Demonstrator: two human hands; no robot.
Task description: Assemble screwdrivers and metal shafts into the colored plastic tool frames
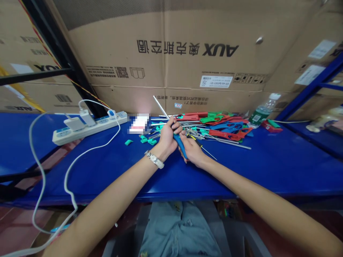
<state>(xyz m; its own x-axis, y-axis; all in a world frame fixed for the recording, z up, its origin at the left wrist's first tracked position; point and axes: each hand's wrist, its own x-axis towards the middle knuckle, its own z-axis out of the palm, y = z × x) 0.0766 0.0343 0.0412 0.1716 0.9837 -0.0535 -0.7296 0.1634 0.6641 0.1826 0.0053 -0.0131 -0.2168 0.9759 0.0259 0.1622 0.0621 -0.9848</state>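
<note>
Both my hands meet in front of me, over the blue table. My left hand (168,136) is closed round a tool with a blue handle (180,145) and a thin silver rod (161,106) that points up and to the left. Against the same blue handle, lower down, my right hand (191,148) has its fingers wrapped round it. Behind the hands lies a pile of red, green and blue plastic handles (227,127) with metal rods. A yellow and black screwdriver (197,142) sits just right of my right hand. Small green pieces (128,142) lie to the left.
A white power strip (102,125) with plugs and looping white cables is at the left. At the back right stands a plastic bottle (261,113) beside a red box (271,126). Large cardboard boxes (174,71) rise behind the blue table (254,171).
</note>
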